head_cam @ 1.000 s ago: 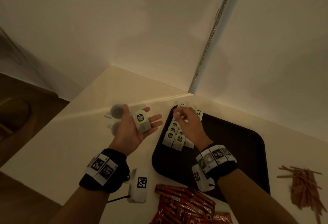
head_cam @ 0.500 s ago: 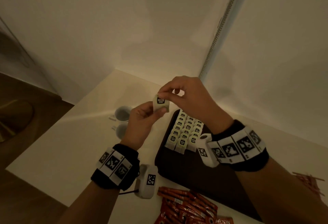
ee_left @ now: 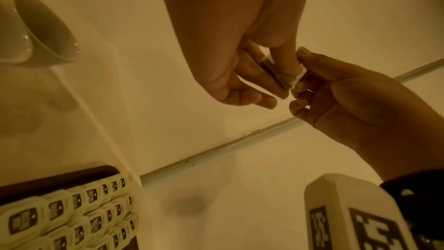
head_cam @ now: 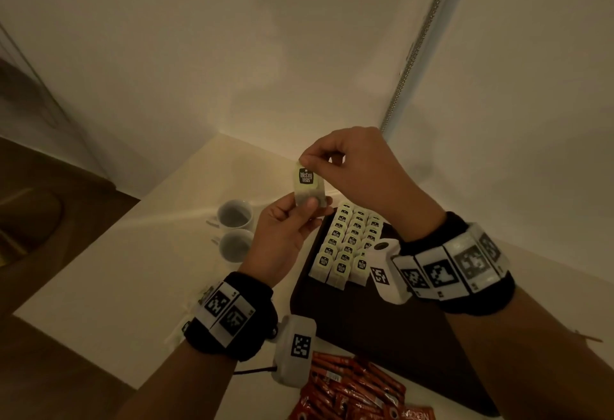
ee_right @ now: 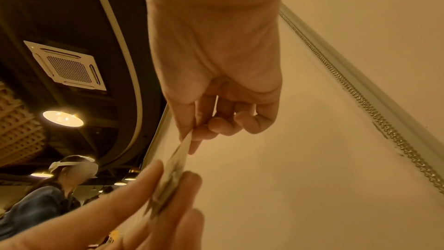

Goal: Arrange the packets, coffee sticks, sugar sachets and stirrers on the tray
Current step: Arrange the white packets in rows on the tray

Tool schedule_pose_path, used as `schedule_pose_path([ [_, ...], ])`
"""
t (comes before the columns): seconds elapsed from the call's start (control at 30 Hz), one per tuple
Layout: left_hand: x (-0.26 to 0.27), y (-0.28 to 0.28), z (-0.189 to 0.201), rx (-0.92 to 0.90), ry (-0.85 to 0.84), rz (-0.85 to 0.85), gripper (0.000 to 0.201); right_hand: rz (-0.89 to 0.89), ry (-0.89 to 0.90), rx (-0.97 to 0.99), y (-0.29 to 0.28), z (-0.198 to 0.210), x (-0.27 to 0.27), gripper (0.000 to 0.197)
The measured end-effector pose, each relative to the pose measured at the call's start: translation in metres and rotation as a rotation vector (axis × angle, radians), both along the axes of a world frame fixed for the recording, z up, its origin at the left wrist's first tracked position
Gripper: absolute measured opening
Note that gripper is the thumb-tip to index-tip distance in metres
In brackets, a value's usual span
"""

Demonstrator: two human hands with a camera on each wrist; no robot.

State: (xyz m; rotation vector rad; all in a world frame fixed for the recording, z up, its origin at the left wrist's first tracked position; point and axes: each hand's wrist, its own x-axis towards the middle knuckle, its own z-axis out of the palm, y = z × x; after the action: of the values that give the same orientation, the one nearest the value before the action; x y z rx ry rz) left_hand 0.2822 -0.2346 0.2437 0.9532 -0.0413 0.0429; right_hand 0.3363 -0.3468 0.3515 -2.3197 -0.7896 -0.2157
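Both hands hold one pale tea packet (head_cam: 307, 187) with a black label, raised above the table's far corner. My left hand (head_cam: 289, 230) pinches its lower edge; my right hand (head_cam: 345, 167) pinches its top corner. The left wrist view shows the packet (ee_left: 280, 72) edge-on between the fingers, and the right wrist view shows the packet (ee_right: 175, 166) blurred. Below, a dark tray (head_cam: 382, 320) carries three neat rows of tea packets (head_cam: 349, 243) at its far left. Red coffee sticks (head_cam: 352, 386) lie heaped on the table in front of the tray.
Two white cups (head_cam: 234, 230) stand on the table left of the tray. The white table (head_cam: 116, 270) ends in a corner between two walls; a metal strip (head_cam: 418, 44) runs up the wall. A person (ee_right: 43, 206) is far behind in the right wrist view.
A second ago the packet lay on my open left palm while my right hand was at the tray's rows. Both hands then rose and met, and now pinch the packet higher up.
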Motion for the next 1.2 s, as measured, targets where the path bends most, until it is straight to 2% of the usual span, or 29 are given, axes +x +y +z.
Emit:
schedule_pose_path([
  [0.17,0.000,0.000,0.001,0.016,0.001,0.016,0.018,-0.023,0.027,0.088,-0.001,-0.003,-0.003,0.010],
  [0.33,-0.007,0.015,-0.011,0.200,0.065,0.012,0.035,-0.102,0.078,0.179,-0.023,-0.024,-0.002,0.009],
  [0.47,-0.028,0.044,-0.032,0.478,0.141,0.035,0.021,-0.190,0.217,0.067,-0.058,-0.072,0.000,0.008],
  [0.57,-0.047,0.065,-0.048,0.630,0.205,0.032,0.017,-0.250,0.384,-0.100,-0.082,-0.117,-0.003,0.012],
  [0.67,-0.067,0.087,-0.063,0.687,0.300,0.014,0.017,-0.286,0.579,-0.207,-0.099,-0.158,-0.008,0.014],
  [0.83,-0.094,0.120,-0.084,0.698,0.470,0.040,0.019,-0.300,0.813,-0.268,-0.113,-0.208,-0.012,0.018],
  [0.93,-0.107,0.132,-0.093,0.684,0.544,0.053,0.021,-0.309,0.845,-0.303,-0.116,-0.226,-0.012,0.017],
  [1.07,-0.116,0.138,-0.095,0.674,0.574,0.062,0.023,-0.397,0.773,-0.259,-0.117,-0.238,-0.006,0.016],
  [1.2,-0.115,0.137,-0.096,0.673,0.576,0.056,0.023,-0.462,0.715,-0.174,-0.115,-0.243,0.001,0.004],
])
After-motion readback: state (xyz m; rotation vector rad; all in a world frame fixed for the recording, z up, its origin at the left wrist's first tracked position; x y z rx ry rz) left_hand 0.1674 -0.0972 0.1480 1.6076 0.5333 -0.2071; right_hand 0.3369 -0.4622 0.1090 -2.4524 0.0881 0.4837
